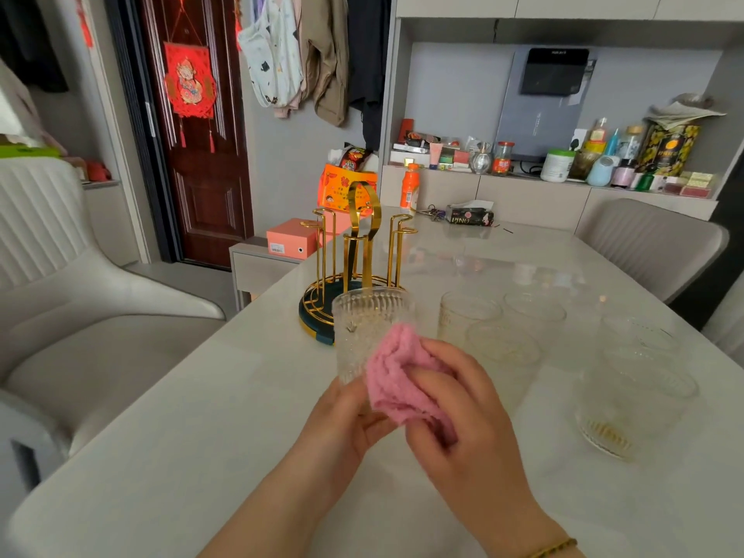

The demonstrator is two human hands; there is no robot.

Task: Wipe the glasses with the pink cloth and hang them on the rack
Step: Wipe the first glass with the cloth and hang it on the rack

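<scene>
My left hand grips the base of a ribbed clear glass, held upright above the white table. Against the glass's right side my right hand presses a bunched pink cloth, fingers curled round it. Behind the glass stands the gold rack on its dark round base, and no glass hangs on its hooks. Several more clear glasses stand to the right, among them one close by and another near the right edge.
Pale chairs stand at the left and the far right. An orange bottle, a tissue pack and keys lie at the table's far end. A cluttered shelf runs behind.
</scene>
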